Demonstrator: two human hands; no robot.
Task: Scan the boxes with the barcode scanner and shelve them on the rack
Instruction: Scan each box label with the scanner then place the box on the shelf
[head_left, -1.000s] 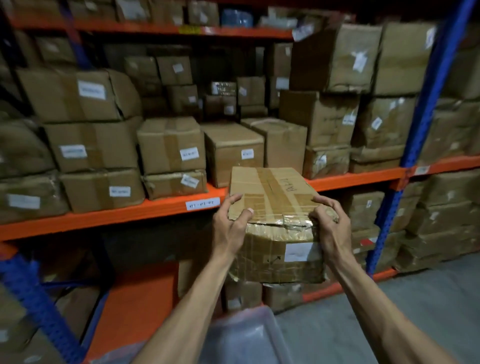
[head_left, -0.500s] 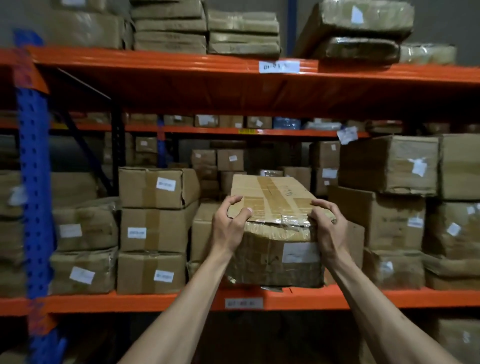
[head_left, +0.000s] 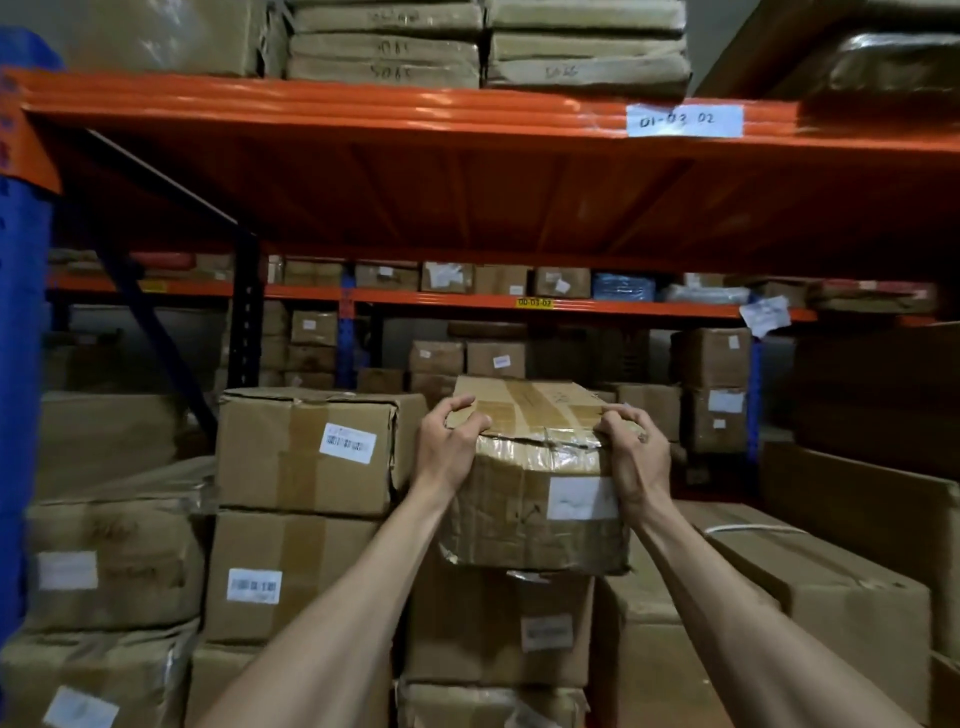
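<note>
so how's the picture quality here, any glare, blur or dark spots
Head view: dim overall, with the right side of the rack in deep shadow; glare on the shiny tape of the held box blanks its white label; the blue post at the left edge is smeared and bowed by the wide lens; the left hand and right hand look fairly sharp.

The box (head_left: 535, 499) now rests atop the stacked carton (head_left: 498, 629).

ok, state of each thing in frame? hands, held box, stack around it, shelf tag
left hand: gripping the held box's top left edge
right hand: gripping its top right edge
held box: taped shut, crumpled, white label facing camera
box under it: closed
box to its left: closed, dented, barcode label visible
shelf tag: stuck on orange beam
</note>
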